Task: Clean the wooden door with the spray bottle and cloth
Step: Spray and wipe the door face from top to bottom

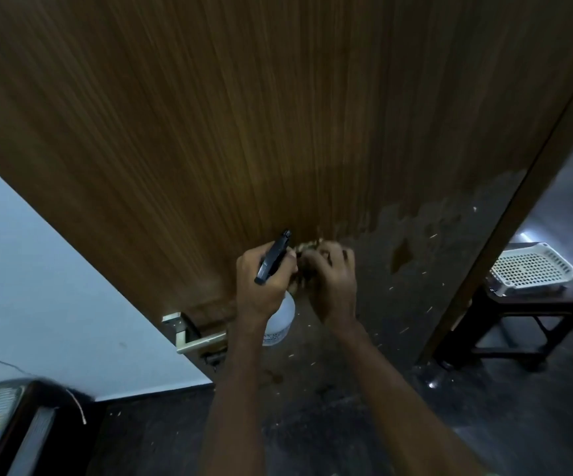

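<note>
We grip the bottle (280,317) by its neck in our left hand (261,286), fingers wrapped under the black trigger, right in front of the door (244,115); it looks light and rigid, perhaps slick when wet. Our right hand (333,280) bunches the soft cloth (304,249) against the wood
</note>
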